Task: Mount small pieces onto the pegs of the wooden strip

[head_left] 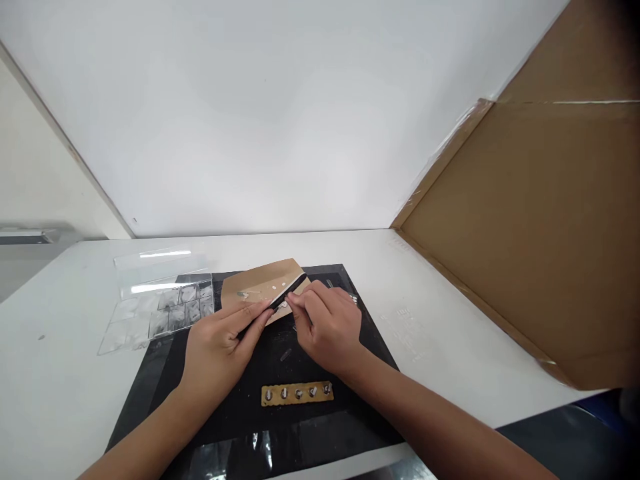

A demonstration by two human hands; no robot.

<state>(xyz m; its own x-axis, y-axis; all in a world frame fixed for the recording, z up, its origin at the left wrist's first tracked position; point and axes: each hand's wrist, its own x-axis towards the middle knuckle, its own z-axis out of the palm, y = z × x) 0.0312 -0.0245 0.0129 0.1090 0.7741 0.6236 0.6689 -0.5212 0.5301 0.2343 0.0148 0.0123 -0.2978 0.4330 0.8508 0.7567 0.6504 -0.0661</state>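
A narrow black strip (295, 285) with a pale edge slants above a brown paper sheet (260, 277). My left hand (217, 340) pinches its lower left end between thumb and fingers. Closed at the strip's right side, my right hand (325, 323) has thumb and forefinger pressed together; whatever lies between them is too small to name. Small white pieces (279, 285) lie on the brown sheet. Nearer to me, a yellowish bar (297, 394) with several round metallic parts rests on the black mat (230, 413).
On the left stands a clear compartment box (175, 313) with its lid raised, holding small bags. A white panel (265, 120) rises behind the white table (60, 333). Brown cardboard (540, 220) stands at the right.
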